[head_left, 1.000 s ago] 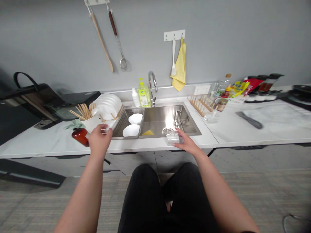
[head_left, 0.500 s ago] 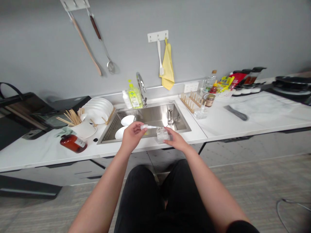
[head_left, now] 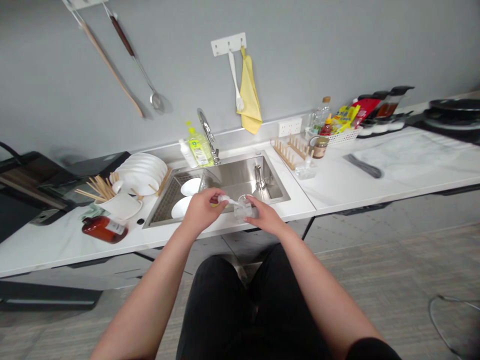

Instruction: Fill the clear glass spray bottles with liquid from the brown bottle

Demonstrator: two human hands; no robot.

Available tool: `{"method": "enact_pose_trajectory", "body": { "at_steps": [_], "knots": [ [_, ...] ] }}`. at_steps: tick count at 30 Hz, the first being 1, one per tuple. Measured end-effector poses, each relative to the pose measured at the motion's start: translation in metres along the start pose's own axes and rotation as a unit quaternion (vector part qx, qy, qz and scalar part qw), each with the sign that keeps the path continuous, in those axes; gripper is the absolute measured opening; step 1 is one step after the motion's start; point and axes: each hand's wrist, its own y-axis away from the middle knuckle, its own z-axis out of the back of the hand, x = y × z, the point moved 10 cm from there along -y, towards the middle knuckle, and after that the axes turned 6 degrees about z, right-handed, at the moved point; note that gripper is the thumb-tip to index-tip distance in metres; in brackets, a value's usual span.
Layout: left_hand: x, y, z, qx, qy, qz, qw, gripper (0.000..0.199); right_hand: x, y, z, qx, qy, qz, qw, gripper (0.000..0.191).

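Observation:
Between the fingers of my left hand (head_left: pixel 205 210) is a small clear dropper-like stopper (head_left: pixel 229 201), its thin end pointing right at the mouth of a small clear glass bottle (head_left: pixel 243 212). My right hand (head_left: pixel 262 216) grips that bottle from its right side. Both hands are over the front edge of the steel sink (head_left: pixel 234 175). Whether the thin tip is inside the bottle mouth is too small to tell. A similar clear bottle (head_left: pixel 305 171) stands on the counter right of the sink, by a wooden rack (head_left: pixel 285 152).
White bowls (head_left: pixel 191 186) lie in the sink's left part, below the faucet (head_left: pixel 208 132) and soap bottles (head_left: pixel 200 150). Plates (head_left: pixel 138 172), a chopstick pot (head_left: pixel 120 204) and an amber bottle (head_left: pixel 105 229) are left. A jar (head_left: pixel 320 148) and basket (head_left: pixel 343 136) are right.
The stopper in my left hand has tilted downward, its thin end now nearer the bottle mouth. The whole view has shifted slightly, with the counter things appearing further left.

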Motion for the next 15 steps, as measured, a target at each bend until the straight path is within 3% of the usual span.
{"method": "enact_pose_trajectory", "body": {
  "at_steps": [3, 7, 10, 15],
  "knots": [
    [-0.018, -0.015, -0.015, 0.053, -0.064, -0.035, 0.996, 0.028, 0.000, 0.000, -0.001, 0.001, 0.007, 0.006, 1.000, 0.092],
    [-0.030, -0.029, -0.051, 0.116, -0.112, -0.068, 0.985, 0.033, -0.001, -0.001, -0.001, -0.007, 0.022, 0.010, 1.000, 0.092],
    [-0.019, -0.028, -0.077, 0.156, -0.088, -0.069, 0.981, 0.032, 0.000, -0.002, -0.001, -0.007, 0.030, 0.011, 0.999, 0.093],
    [0.008, -0.017, -0.091, 0.150, 0.050, -0.050, 0.986, 0.040, 0.002, -0.003, 0.000, 0.003, 0.030, 0.010, 1.000, 0.094]
  ]
}}
